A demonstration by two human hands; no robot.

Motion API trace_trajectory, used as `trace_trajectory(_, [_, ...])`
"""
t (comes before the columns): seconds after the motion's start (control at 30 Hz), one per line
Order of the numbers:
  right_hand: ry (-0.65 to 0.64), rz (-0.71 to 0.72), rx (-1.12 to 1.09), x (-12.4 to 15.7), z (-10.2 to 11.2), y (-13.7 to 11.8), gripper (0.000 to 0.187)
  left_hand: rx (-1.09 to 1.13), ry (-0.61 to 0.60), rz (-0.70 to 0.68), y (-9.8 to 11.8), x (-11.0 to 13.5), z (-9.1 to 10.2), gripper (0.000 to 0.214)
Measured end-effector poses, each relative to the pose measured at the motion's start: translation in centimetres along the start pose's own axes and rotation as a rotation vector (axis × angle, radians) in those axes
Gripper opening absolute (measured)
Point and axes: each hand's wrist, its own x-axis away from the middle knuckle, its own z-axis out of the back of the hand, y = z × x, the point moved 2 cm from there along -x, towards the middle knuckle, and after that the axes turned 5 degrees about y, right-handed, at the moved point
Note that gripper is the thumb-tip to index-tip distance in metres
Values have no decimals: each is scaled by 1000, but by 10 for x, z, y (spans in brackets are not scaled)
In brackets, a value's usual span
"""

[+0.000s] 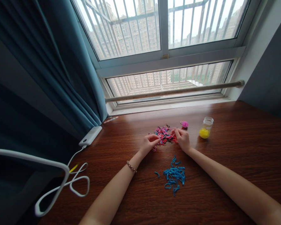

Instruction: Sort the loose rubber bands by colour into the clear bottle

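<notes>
A mixed heap of small pink, red, blue and dark elastic bands (165,135) lies on the dark wooden table (236,150). My left hand (149,143) rests at the heap's left edge with its fingers curled into the bands. My right hand (182,138) is at the heap's right edge, fingers pinched together over the bands. What either hand grips is too small to make out. A separate pile of blue bands (174,176) lies nearer to me, between my forearms.
A small glass jar (206,127) holding something yellow stands right of the heap, with a pink lid (184,124) beside it. A white power bank (90,135) and white cable (77,182) lie at the left. Window, wooden rail and teal curtain stand behind.
</notes>
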Motion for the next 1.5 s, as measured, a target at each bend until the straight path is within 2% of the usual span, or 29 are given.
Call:
trace_trajectory(0.03, [43,43,78,-2,2,2,39,8,-122,26,4,4,-5,25])
trace_trajectory(0.1, [47,102,214,-4,3,6,31,11,-321,62,9,11,-13,28])
trace_trajectory(0.17, [23,124,304,-5,1,11,25,-2,-381,59,11,13,-16,31])
trace_trajectory(0.23, [-16,133,360,-5,-2,15,23,-48,-289,17,8,10,-13,33])
trace_trajectory(0.4, [-133,159,401,-4,-5,17,18,-338,285,-155,-7,-6,12,24])
trace_trajectory(0.43, [-139,163,399,-4,-5,17,18,-405,357,-194,-9,-8,17,21])
trace_trajectory(0.5, [-136,166,394,-4,-4,17,18,-524,417,-273,-11,-11,24,17])
trace_trajectory(0.63, [-77,159,348,-5,-2,18,18,-682,328,-343,-12,-14,24,18])
trace_trajectory(0.77, [-25,132,231,-5,-1,20,19,-760,200,-300,-17,-15,16,22])
trace_trajectory(0.97, [26,102,121,-5,-1,22,20,-895,142,-278,-21,-12,11,23])
trace_trajectory(1.13, [57,129,135,-6,1,20,19,-1015,146,-300,-18,-10,8,25])
trace_trajectory(1.3, [69,193,169,-6,1,15,17,-1035,171,-328,-16,-9,7,24])
trace_trajectory(1.5, [51,120,163,-6,0,20,19,-948,271,-406,-15,-11,11,21])
